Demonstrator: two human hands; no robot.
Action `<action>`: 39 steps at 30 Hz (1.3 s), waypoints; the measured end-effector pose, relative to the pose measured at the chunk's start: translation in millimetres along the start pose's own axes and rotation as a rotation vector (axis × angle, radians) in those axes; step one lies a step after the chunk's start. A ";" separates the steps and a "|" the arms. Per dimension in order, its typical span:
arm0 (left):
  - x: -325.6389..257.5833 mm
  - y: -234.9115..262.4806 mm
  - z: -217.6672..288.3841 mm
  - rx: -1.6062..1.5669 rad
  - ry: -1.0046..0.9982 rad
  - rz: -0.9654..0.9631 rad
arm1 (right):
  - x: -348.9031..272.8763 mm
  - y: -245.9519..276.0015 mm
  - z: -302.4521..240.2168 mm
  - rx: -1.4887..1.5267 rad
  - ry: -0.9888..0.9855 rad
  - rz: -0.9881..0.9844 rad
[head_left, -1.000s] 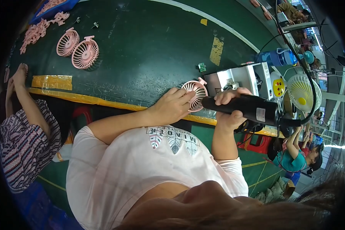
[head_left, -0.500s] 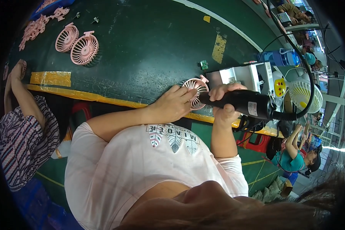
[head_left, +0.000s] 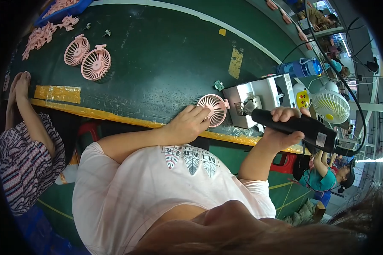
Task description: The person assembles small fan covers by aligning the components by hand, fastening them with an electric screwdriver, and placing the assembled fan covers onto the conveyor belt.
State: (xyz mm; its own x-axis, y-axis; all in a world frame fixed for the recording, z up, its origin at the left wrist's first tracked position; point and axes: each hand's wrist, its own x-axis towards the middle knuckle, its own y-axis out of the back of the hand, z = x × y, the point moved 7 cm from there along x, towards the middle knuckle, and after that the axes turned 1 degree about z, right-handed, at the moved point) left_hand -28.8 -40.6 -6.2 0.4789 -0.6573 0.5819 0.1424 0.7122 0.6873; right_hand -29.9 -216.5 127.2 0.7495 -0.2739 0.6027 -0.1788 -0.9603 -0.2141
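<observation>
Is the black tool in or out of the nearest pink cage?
Out: a gap shows between the tool in the right hand and the cage.

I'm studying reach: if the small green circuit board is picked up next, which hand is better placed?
Probably the left hand: it looks nearer the board and touches the round pink plastic fan housing, while the right hand grips the black cylindrical tool.

Blue water jug [head_left: 295, 69], white desk fan [head_left: 331, 107], yellow tape patch [head_left: 236, 63]
</observation>
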 end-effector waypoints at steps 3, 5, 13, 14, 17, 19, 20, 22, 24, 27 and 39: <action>-0.6 4.3 3.6 0.077 -0.064 0.039 | 7.4 -5.5 -3.3 -0.117 0.064 -0.014; 0.4 4.9 6.2 0.062 -0.114 0.023 | 10.2 -4.9 4.9 -0.004 0.030 0.029; -2.5 2.4 18.1 0.022 -0.254 0.010 | 4.5 -10.7 22.2 0.059 -0.108 0.049; -3.0 2.1 16.9 0.019 -0.249 0.008 | -0.2 -14.7 24.6 0.122 -0.099 0.052; -4.4 0.8 16.4 0.046 -0.268 -0.013 | -16.5 -30.2 38.2 0.104 -0.158 -0.043; -5.5 0.3 15.8 0.044 -0.261 -0.002 | -25.2 -38.6 47.9 0.089 -0.210 -0.075; -5.9 0.9 15.7 0.046 -0.256 0.012 | -28.0 -42.3 52.3 0.164 -0.229 -0.104; -6.2 0.5 15.5 0.049 -0.251 0.031 | -32.7 -47.2 57.1 0.213 -0.272 -0.098; -6.5 -0.1 14.8 0.053 -0.247 0.053 | -36.2 -49.5 62.6 0.214 -0.323 -0.115; -7.6 -3.3 14.0 0.052 -0.256 0.026 | -36.9 -51.2 64.2 0.210 -0.338 -0.108; -6.7 0.1 11.8 -0.036 -0.237 0.016 | -41.7 -50.9 72.4 0.076 -0.333 -0.202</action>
State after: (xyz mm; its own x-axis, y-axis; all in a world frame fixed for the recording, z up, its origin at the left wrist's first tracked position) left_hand -42.2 -39.1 -4.9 0.2648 -0.6826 0.6811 0.1690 0.7283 0.6641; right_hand -5.9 -152.4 57.3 0.9326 -0.0360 0.3590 0.0318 -0.9830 -0.1810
